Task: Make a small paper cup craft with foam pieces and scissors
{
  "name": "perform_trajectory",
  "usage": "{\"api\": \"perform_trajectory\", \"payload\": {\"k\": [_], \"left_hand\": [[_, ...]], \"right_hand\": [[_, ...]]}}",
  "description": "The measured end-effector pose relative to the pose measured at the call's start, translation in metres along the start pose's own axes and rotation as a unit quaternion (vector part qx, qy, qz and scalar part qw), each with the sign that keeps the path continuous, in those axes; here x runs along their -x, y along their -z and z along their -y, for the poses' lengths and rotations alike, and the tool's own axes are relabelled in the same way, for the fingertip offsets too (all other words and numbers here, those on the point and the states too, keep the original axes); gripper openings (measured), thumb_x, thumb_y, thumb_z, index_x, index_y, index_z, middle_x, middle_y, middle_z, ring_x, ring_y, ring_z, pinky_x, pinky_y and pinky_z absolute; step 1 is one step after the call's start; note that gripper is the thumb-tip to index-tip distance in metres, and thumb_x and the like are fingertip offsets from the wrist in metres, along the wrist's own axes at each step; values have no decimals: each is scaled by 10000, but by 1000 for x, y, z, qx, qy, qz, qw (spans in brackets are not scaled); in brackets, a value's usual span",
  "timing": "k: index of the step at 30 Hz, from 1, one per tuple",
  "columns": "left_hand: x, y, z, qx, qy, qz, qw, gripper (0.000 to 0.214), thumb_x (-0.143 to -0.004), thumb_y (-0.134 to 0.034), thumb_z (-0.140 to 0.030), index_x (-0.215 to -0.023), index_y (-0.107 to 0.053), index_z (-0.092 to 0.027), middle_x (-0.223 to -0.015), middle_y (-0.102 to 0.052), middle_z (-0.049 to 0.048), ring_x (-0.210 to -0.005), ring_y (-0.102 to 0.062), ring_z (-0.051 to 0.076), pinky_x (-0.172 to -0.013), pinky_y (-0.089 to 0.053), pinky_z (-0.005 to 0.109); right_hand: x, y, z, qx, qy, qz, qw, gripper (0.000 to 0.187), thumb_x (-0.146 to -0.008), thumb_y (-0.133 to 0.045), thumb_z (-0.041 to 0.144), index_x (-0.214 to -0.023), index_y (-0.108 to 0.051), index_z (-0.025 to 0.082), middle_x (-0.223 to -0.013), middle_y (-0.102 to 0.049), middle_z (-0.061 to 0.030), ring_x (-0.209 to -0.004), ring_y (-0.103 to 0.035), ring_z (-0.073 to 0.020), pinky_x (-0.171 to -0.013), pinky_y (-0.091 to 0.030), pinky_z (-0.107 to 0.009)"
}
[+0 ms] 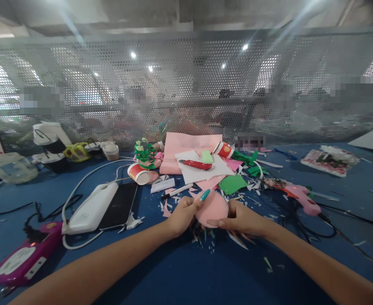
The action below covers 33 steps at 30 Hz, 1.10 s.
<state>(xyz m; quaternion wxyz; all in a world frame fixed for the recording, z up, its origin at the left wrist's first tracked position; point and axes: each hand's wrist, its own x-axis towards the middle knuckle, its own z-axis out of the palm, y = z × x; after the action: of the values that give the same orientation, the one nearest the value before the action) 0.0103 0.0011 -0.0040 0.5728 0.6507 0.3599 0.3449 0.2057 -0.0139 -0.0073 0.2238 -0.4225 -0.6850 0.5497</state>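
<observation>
A round, flat pink disc (212, 207), which looks like cut paper or card, is held between both hands above the blue table. My left hand (184, 214) is closed on its left side, the thumb on top showing a long teal nail. On its right edge my right hand (242, 218) is closed too, thumb across the face and fingers tucked behind. What lies beneath the disc is mostly hidden. Just beyond are a green paper piece (233, 184), a black-and-white marker (177, 191) and a red utility knife (195, 164) on white paper (218, 169).
A pink glue gun (304, 201) with a dark cable lies right. Left are a white power bank (93, 207), black phone (118, 207) and purple power strip (26, 256). Red paper cups (138, 174), a green leafy craft (146, 153) and scraps lie before a perforated metal screen (186, 84).
</observation>
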Motion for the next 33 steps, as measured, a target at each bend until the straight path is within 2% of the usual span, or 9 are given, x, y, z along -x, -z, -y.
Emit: {"api": "perform_trajectory", "payload": {"k": [3,6,8,12,15,19,24,28,33], "left_hand": [[0,2,4,-7,-13,-2,1000,641,-708,-469,-731,-454,-540,-147,-386,-474,5,-328,-300,59,-363,-158,230],[0,3,7,8,-14,-34,999,623,-650,-520,-748,-421,-401,-181,-354,-344,-46,-337,-262,51,-377,-140,227],[1,2,6,17,-15,-38,999,614,-638,-542,-736,-438,-347,-190,-367,-284,-66,-348,-233,45,-386,-129,229],[1,0,-2,21,-6,-15,1000,576,-629,-594,-688,-468,-396,-171,-426,-311,-58,-409,-222,44,-407,-133,230],[1,-2,-6,19,2,-24,1000,585,-634,-579,-698,-458,-411,-167,-414,-333,-47,-421,-249,55,-410,-148,226],[0,-2,-4,21,11,-37,999,597,-626,-575,-714,-451,-407,-168,-398,-339,-49,-403,-256,53,-405,-155,222],[-2,0,2,26,-11,-42,999,624,-604,-570,-744,-446,-376,-173,-389,-326,-61,-380,-227,41,-393,-149,217],[-1,-1,1,23,-8,-31,999,600,-629,-561,-732,-469,-415,-173,-385,-332,-59,-358,-245,48,-382,-152,220],[0,-2,0,19,-4,-5,1000,605,-664,-507,-746,-463,-406,-184,-378,-321,-54,-356,-276,63,-382,-175,229]], "right_hand": [[1,-2,4,-3,8,3,1000,411,-729,-685,453,-509,-553,132,-380,-496,36,-269,-377,-35,-276,-274,-151],[3,-4,6,-13,31,7,999,408,-722,-686,466,-525,-543,139,-371,-464,54,-274,-364,-32,-280,-264,-150],[4,-4,7,-17,21,31,999,436,-722,-676,490,-500,-524,147,-351,-437,62,-254,-336,-32,-261,-247,-156],[5,-2,9,-13,-23,70,997,520,-739,-632,543,-426,-460,164,-318,-417,55,-219,-291,-31,-232,-212,-168],[3,-2,8,5,2,42,999,519,-720,-661,526,-423,-440,162,-334,-409,57,-257,-299,-26,-261,-207,-167],[-1,-5,3,-4,74,1,997,413,-631,-762,453,-532,-504,147,-439,-468,57,-390,-400,-43,-361,-283,-163],[-2,-8,0,8,35,-5,999,387,-753,-661,472,-584,-535,148,-376,-458,57,-315,-387,-56,-331,-276,-177],[-3,-7,-6,-16,55,-16,998,348,-739,-682,452,-616,-563,148,-399,-468,60,-324,-374,-50,-332,-294,-166],[-4,-4,-8,-10,43,-19,999,363,-733,-689,433,-560,-562,140,-400,-490,40,-327,-366,-49,-325,-305,-172]]}}
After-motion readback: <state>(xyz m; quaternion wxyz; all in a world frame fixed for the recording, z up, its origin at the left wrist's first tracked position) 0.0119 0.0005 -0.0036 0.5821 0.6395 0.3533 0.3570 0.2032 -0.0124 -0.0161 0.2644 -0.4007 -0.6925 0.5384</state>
